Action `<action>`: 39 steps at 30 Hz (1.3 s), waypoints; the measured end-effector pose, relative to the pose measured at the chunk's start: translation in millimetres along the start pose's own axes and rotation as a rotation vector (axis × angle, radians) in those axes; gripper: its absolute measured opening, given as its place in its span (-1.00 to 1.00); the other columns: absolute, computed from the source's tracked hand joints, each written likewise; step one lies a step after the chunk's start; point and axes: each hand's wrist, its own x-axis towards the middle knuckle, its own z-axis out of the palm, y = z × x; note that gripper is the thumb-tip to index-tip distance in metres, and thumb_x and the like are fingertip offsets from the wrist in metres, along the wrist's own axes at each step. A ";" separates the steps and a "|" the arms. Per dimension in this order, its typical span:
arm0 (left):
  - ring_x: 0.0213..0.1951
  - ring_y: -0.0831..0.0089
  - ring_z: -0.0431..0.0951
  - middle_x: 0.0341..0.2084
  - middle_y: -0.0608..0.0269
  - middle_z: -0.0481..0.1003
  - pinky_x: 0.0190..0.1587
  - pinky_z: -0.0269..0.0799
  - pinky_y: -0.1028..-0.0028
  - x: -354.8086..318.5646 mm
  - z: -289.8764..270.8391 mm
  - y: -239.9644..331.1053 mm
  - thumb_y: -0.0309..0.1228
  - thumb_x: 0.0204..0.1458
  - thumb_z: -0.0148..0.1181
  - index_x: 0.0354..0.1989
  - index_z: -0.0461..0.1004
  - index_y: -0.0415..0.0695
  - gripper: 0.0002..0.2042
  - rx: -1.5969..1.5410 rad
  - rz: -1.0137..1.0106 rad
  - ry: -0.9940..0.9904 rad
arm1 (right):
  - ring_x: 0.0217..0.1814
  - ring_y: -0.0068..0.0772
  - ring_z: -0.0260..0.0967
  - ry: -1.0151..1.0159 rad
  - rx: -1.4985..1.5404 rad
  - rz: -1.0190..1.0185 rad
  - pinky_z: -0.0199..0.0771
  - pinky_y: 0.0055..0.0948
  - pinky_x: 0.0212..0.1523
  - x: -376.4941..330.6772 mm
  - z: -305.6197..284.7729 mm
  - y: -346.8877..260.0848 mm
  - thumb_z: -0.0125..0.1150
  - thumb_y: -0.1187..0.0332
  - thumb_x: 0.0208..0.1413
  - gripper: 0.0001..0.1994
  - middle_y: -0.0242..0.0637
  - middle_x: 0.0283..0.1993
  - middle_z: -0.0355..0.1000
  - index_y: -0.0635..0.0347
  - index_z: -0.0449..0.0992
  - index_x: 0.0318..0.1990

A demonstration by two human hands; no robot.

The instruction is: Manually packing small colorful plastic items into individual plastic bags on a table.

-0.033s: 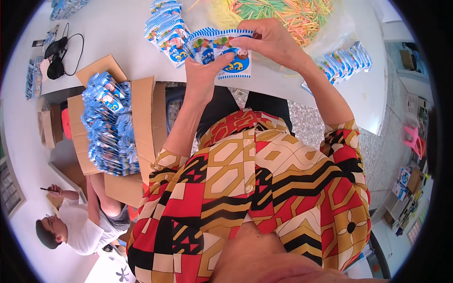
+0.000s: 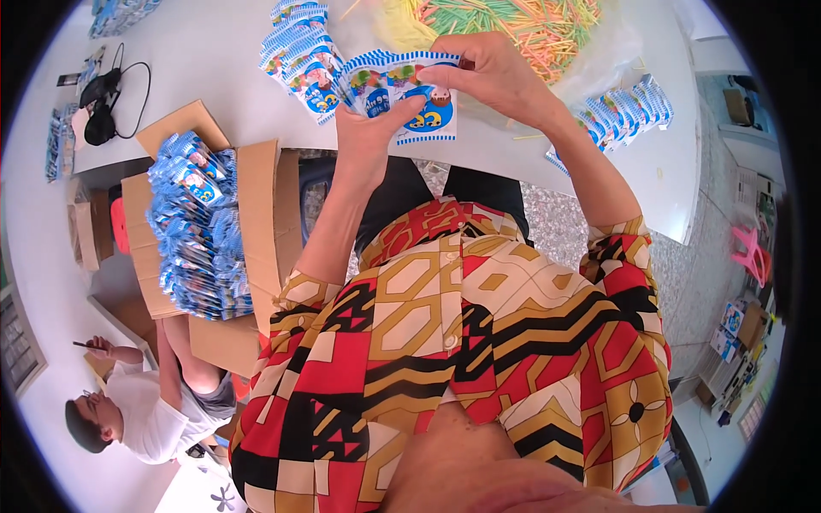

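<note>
Centrally, packets: a fanned stack of blue-and-white cartoon packets (image 2: 398, 90) is held above the white desk (image 2: 214, 68), toward 12 o'clock.
Left hand: the left hand (image 2: 369, 137) grips the stack from below, thumb across the front.
Right hand: the right hand (image 2: 492, 73) pinches the top edge of the front packet.
At 1 o'clock: a heap of coloured sticks (image 2: 513, 21).
At 9 o'clock: a cardboard box (image 2: 256, 222) filled with similar packets.
At 7 o'clock: another person (image 2: 137, 410) sits low.
</note>
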 end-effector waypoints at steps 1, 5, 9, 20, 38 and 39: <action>-0.27 0.50 0.56 -0.27 0.22 0.53 -0.17 0.51 0.48 -0.6 1.0 1.3 -0.61 -0.15 0.31 -0.14 0.42 -0.22 -0.65 -0.003 -0.016 -0.018 | -0.48 -0.73 0.30 0.003 -0.023 0.004 0.25 -0.64 -0.50 -1.1 -1.9 -0.2 0.18 0.29 0.10 -0.82 -0.40 -0.51 0.43 0.23 0.51 -0.32; -0.26 0.50 0.55 -0.26 0.22 0.53 -0.12 0.48 0.47 -2.4 -1.3 2.1 -0.60 -0.15 0.32 -0.13 0.42 -0.22 -0.65 0.016 -0.052 -0.080 | -0.47 -0.64 0.33 0.010 -0.211 -0.076 0.30 -0.59 -0.47 -5.3 -8.6 -8.7 0.15 0.31 0.10 -0.83 -0.33 -0.51 0.44 0.22 0.51 -0.29; -0.25 0.50 0.55 -0.26 0.21 0.53 -0.13 0.49 0.47 -2.7 -1.8 2.1 -0.60 -0.16 0.32 -0.13 0.42 -0.23 -0.64 0.025 -0.075 -0.103 | -0.44 -0.56 0.35 -0.029 -0.340 -0.095 0.32 -0.56 -0.43 -10.0 -8.6 -15.6 0.15 0.32 0.08 -0.82 -0.29 -0.46 0.44 0.22 0.50 -0.24; -0.25 0.47 0.56 -0.25 0.18 0.53 -0.17 0.51 0.46 3.2 9.8 -5.2 -0.66 -0.21 0.33 -0.14 0.42 -0.25 -0.61 -0.056 -0.026 -0.070 | -0.28 -0.55 0.33 0.333 -0.318 -0.385 0.36 -0.60 -0.30 -28.9 -13.5 -28.6 0.29 0.43 -0.07 -0.71 -0.39 -0.18 0.44 0.13 0.49 -0.12; -0.27 0.47 0.56 -0.32 0.21 0.54 -0.17 0.48 0.44 15.9 5.4 -10.0 -0.70 -0.22 0.31 -0.23 0.42 -0.21 -0.67 -0.040 -0.086 0.015 | -0.40 -0.55 0.37 0.470 -0.482 -0.030 0.39 -0.55 -0.35 17.7 -96.8 115.2 0.16 0.38 0.06 -0.84 -0.35 -0.36 0.47 0.22 0.51 -0.22; -0.27 0.47 0.56 -0.32 0.21 0.54 -0.17 0.48 0.44 17.6 6.7 -9.4 -0.70 -0.22 0.31 -0.23 0.42 -0.21 -0.67 -0.041 -0.087 0.015 | -0.40 -0.55 0.37 0.468 -0.482 -0.028 0.39 -0.55 -0.35 25.1 -97.1 116.2 0.16 0.38 0.06 -0.84 -0.35 -0.36 0.47 0.22 0.51 -0.22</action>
